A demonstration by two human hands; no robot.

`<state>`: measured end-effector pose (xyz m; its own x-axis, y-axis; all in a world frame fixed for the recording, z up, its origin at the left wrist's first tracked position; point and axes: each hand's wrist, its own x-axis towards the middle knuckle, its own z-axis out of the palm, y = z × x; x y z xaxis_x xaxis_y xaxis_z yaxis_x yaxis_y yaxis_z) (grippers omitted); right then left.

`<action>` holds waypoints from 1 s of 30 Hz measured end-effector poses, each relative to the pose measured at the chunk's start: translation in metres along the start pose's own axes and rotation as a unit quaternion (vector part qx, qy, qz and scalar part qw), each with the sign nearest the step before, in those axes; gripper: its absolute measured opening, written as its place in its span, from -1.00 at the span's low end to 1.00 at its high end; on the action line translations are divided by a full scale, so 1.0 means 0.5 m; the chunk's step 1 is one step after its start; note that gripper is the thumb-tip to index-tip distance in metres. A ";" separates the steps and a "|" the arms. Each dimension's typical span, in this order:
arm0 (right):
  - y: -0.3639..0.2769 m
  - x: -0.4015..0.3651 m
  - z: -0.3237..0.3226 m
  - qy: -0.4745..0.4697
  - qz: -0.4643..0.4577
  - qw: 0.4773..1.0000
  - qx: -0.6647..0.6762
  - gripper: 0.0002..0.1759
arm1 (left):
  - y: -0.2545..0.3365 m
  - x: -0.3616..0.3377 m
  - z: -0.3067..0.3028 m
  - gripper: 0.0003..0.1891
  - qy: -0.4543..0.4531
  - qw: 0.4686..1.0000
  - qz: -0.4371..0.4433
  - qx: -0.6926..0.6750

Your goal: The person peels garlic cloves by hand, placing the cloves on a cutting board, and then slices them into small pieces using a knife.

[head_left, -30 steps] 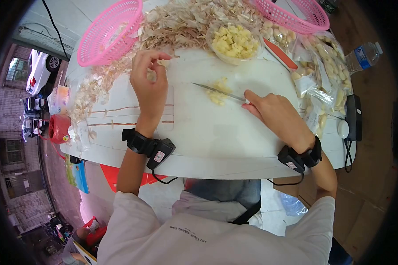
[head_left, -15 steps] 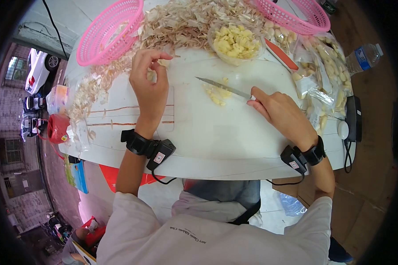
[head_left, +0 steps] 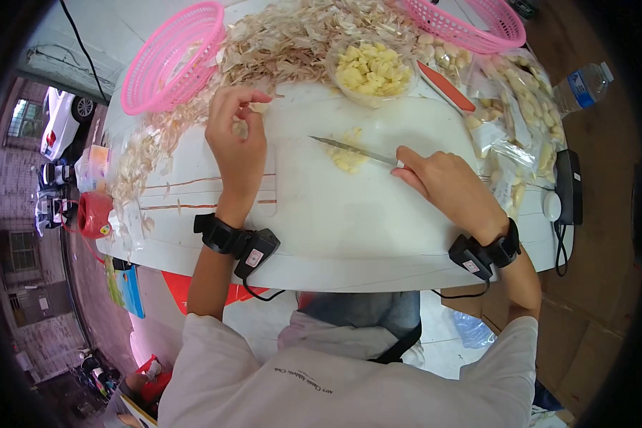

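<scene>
My right hand [head_left: 442, 182] is closed around the light handle of a knife [head_left: 354, 149], its blade pointing left. The blade lies across or just above a small heap of chopped garlic [head_left: 348, 161] on the white cutting board [head_left: 364, 221]. To the left, my left hand [head_left: 237, 135] is raised near the board's left edge, fingers bent and thumb apart from them, with nothing visible in it. Beyond the board stands a clear bowl [head_left: 333, 63] full of cut garlic pieces [head_left: 374, 69].
Garlic skins [head_left: 285, 43] pile up at the back, between two pink baskets [head_left: 137, 78]. An orange-red knife or sheath [head_left: 446, 87] lies right of the bowl. Bags of peeled garlic [head_left: 521, 100], a water bottle [head_left: 585, 89] and a black box [head_left: 568, 187] line the right side.
The knife has come slightly toward me, its blade now over the chopped garlic. My left hand has lowered a little and its fingers have curled slightly more. The camera view has shifted slightly.
</scene>
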<state>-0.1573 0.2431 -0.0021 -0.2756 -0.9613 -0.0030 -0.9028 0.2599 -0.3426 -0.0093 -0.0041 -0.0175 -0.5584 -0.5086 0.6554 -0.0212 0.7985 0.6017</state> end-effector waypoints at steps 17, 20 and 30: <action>-0.004 -0.006 -0.009 -0.010 0.035 0.999 -0.005 -0.71 | -0.001 0.000 0.001 -0.71 0.029 0.999 0.019 -0.039; -0.014 -0.011 -0.008 -0.006 0.039 0.999 -0.002 -0.72 | -0.003 0.001 0.003 -0.71 0.034 0.998 0.017 -0.048; 0.008 -0.012 -0.006 -0.011 0.028 0.999 0.025 -0.69 | -0.005 -0.001 -0.002 -0.78 -0.001 1.000 0.004 0.009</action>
<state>-0.1604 0.2500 -0.0005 -0.3184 -0.9470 -0.0433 -0.8686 0.3097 -0.3869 -0.0082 -0.0061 -0.0192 -0.5610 -0.5009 0.6591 -0.0314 0.8084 0.5877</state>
